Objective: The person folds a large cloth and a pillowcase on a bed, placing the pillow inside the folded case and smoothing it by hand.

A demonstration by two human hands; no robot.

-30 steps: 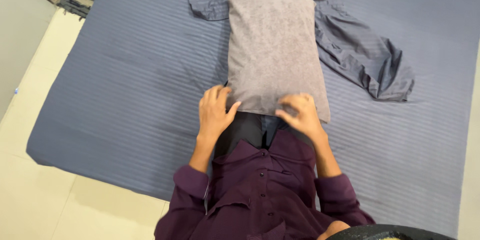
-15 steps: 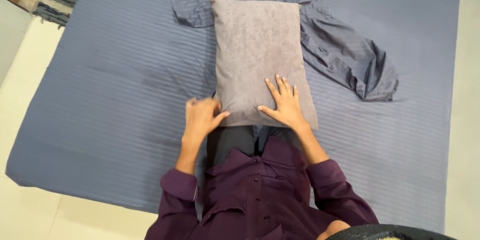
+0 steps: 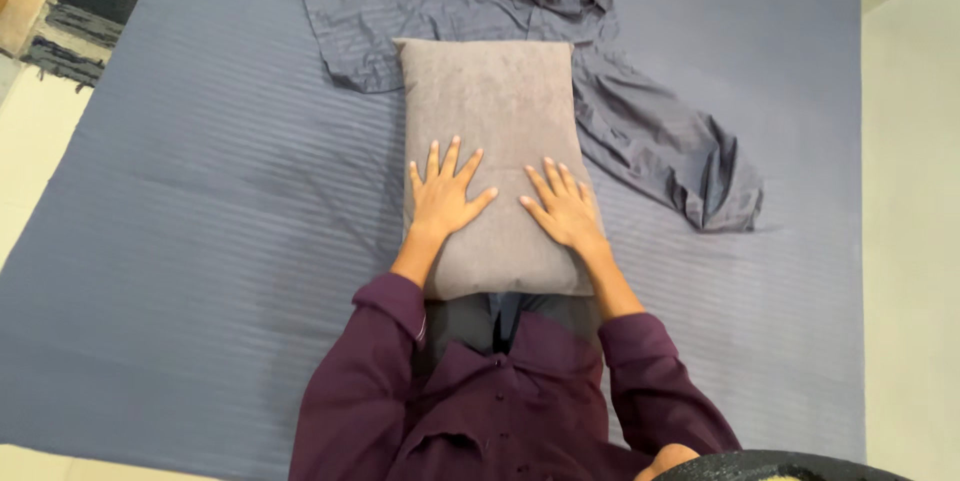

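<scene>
A grey pillow (image 3: 490, 101) lies lengthwise on a blue striped bed sheet (image 3: 220, 241), its near end over my lap. My left hand (image 3: 443, 196) rests flat on the pillow's near left part, fingers spread. My right hand (image 3: 562, 209) lies flat on the near right part, fingers spread too. Neither hand grips anything. My purple shirt sleeves reach to both wrists.
A crumpled blue-grey cloth (image 3: 640, 131) lies under and to the right of the pillow's far end. The pale floor (image 3: 910, 191) shows on the right of the bed. A dark rug (image 3: 70, 11) sits at the far left corner.
My left hand moved from the pillow's near edge up onto its top and flattened. My right hand stayed flat on it. The view shifted forward over the bed.
</scene>
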